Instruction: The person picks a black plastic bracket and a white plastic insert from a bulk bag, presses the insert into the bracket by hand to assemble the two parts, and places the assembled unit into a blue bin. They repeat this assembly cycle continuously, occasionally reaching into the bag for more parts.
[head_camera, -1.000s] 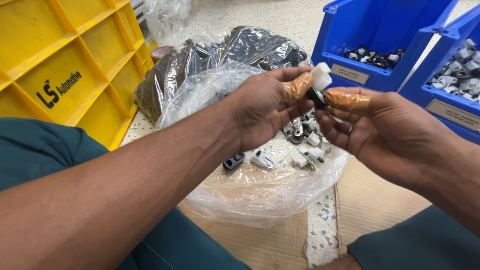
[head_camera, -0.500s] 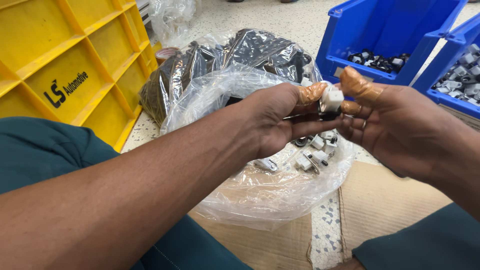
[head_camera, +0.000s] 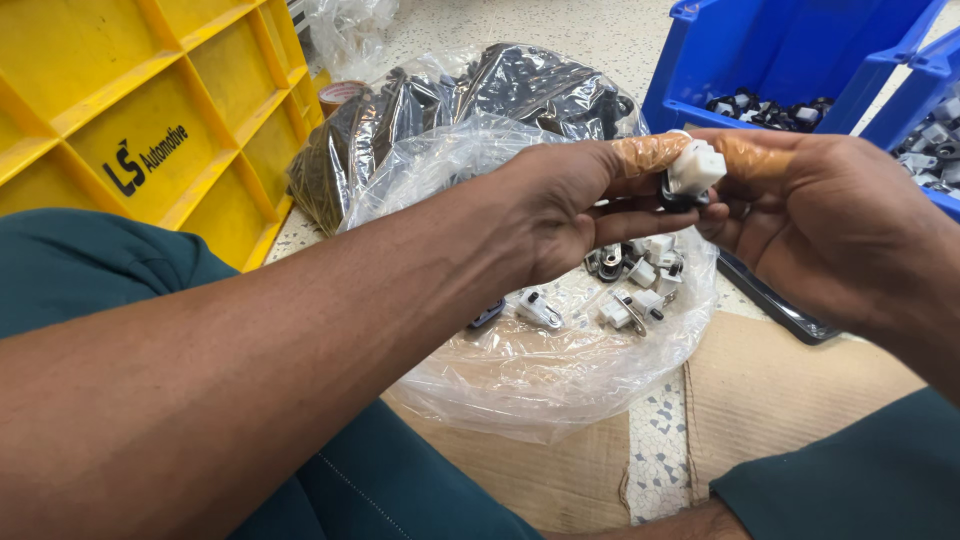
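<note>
Nearest the camera, two knees in dark teal cloth frame the bottom of the view, and the left forearm runs up from the lower left corner. Between the knees lies flattened brown cardboard (head_camera: 790, 390) on a speckled floor (head_camera: 657, 455).

On the cardboard sits an opened clear plastic bag (head_camera: 530, 380), spread flat, with a scatter of small white and black parts (head_camera: 630, 290) lying loose on it, a few just apart from the main cluster.

Above that bag the two hands meet. The left hand (head_camera: 560, 210) comes in from the left, the right hand (head_camera: 830, 220) from the right, and both hold one small part (head_camera: 690, 172) between them: a white plastic block with a black piece under it. The left thumb and the right thumb each wear an orange rubber finger cot (head_camera: 650, 152), and these two capped tips press on the white block from either side. The remaining fingers of both hands curl in narrowly beneath the part, closed around it rather than spread. The part is held in the air, above the loose parts on the bag and clear of them.

Farther off, behind the hands, a second plastic bag (head_camera: 520, 90) bulges with dark pieces. To the left stands a yellow compartmented crate (head_camera: 130, 110). At the upper right, a blue bin (head_camera: 780, 60) holds dark small parts, and a second blue bin (head_camera: 930, 120) beside it holds grey ones.
</note>
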